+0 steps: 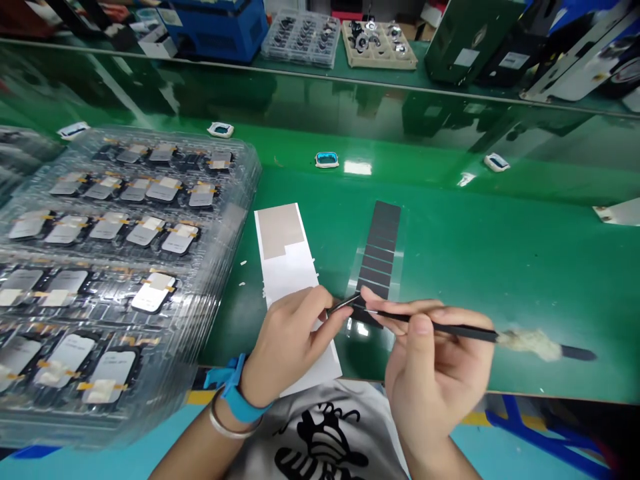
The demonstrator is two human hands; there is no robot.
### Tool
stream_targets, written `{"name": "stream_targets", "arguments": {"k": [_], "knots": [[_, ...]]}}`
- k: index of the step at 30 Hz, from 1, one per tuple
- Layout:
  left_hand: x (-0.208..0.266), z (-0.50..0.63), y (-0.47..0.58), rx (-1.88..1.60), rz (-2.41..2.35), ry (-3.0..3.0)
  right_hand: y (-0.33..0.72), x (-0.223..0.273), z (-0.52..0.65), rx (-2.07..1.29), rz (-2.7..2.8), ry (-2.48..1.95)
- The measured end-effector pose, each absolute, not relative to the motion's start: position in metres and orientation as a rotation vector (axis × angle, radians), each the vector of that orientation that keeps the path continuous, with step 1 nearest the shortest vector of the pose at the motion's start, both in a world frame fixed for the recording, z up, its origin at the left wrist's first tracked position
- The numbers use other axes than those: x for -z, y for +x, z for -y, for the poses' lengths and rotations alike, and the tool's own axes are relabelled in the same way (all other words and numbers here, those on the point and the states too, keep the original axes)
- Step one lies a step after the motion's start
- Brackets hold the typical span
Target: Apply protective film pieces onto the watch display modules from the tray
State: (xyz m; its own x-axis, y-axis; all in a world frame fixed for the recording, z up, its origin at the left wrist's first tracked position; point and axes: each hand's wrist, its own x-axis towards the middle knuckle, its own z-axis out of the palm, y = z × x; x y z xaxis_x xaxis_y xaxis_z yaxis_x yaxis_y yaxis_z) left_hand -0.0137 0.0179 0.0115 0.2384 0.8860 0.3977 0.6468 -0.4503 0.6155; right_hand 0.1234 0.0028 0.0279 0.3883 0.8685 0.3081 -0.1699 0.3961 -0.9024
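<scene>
My right hand (435, 367) is closed round black tweezers (463, 330), whose far end has a pale wad wrapped round it. The tweezers' tips point left, at a thin dark flat piece (345, 305) that my left hand (290, 340) pinches between thumb and fingers. That piece shows nearly edge-on, so its kind is unclear. Whether the tips touch it I cannot tell. Beneath my left hand lies a white backing sheet (290, 273) with a grey-beige area at its top. A clear sheet with black adhesive-like strips (383, 230) lies flat under the fingertips.
Stacked clear plastic trays (200, 267) on the left hold several small screen modules (153, 292). Small watch-like frames, one blue-faced (327, 159), lie along the back of the green table (525, 267). A raised shelf behind carries a blue machine (220, 30) and a beige parts box (379, 45).
</scene>
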Motion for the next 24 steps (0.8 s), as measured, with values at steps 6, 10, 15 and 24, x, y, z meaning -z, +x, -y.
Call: {"name": "stream_targets", "arguments": {"k": [6, 10, 15, 24], "knots": [[-0.006, -0.018, -0.015, -1.116, -1.417, 2.216, 0.125, -0.025, -0.007, -0.778, 0.919, -0.947], [-0.004, -0.018, -0.016, -1.087, -1.419, 2.185, 0.124, -0.028, -0.006, -0.889, 0.937, -1.028], [-0.007, -0.019, -0.016, -0.919, -1.300, 2.074, 0.117, -0.026, -0.002, -0.809, 1.034, -0.974], [-0.006, -0.019, -0.016, -0.937, -1.309, 2.027, 0.111, -0.012, 0.000, -0.603, 1.204, -0.859]]}}
